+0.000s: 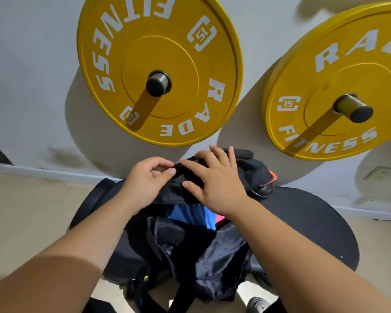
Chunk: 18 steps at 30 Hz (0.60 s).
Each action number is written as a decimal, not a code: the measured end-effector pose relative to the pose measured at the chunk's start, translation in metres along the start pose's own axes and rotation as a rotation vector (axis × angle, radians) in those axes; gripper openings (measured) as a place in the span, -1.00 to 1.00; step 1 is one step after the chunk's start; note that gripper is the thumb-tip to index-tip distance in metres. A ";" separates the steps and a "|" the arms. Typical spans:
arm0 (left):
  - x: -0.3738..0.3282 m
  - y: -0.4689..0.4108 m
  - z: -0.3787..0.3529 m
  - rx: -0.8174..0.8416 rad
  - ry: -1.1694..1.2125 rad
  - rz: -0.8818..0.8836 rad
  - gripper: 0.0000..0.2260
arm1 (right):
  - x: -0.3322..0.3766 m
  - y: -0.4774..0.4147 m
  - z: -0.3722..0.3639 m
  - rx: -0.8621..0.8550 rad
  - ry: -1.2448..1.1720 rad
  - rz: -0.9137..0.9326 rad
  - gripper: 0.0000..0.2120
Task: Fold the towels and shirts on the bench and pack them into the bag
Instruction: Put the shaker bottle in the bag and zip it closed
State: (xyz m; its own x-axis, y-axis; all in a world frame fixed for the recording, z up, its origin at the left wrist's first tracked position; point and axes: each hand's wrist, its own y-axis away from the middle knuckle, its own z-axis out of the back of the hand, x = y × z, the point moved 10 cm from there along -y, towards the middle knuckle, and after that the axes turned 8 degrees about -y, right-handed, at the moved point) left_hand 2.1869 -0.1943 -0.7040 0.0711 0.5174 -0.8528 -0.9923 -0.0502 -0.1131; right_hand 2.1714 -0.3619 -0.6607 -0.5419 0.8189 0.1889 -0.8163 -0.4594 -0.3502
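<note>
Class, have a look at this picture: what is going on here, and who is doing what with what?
A person is working at a black bag that sits on a dark bench. The left hand pinches a dark bit of the bag's upper edge, and the right hand rests on the bag's top beside it, fingers spread. Blue cloth and a little pink cloth show inside the open bag. Yellow weight plates hang on the wall behind.

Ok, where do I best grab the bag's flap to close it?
By its loose near hem, from your side: the flap hangs free over the blue cloth, while the left hand pinches its far edge and the right hand lies flat on it.
</note>
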 end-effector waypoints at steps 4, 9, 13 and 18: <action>0.057 0.007 0.025 -0.051 -0.108 0.106 -0.93 | -0.002 -0.004 -0.017 0.016 0.136 -0.115 -0.44; 0.141 0.024 0.019 0.060 -0.035 0.296 -0.83 | 0.030 -0.001 -0.047 0.112 0.275 0.004 -0.52; 0.163 0.024 0.013 0.112 0.108 0.371 -0.78 | 0.071 -0.008 -0.080 0.244 0.280 0.225 -0.52; 0.166 0.027 -0.010 0.294 0.167 0.395 -0.86 | 0.066 -0.021 -0.101 0.332 0.256 0.123 -0.50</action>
State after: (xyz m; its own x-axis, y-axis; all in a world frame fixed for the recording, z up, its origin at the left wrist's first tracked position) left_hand 2.1730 -0.1179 -0.8538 -0.3233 0.3631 -0.8739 -0.9316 0.0400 0.3612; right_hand 2.1731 -0.2636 -0.7336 -0.6060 0.7910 -0.0840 -0.7917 -0.6100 -0.0335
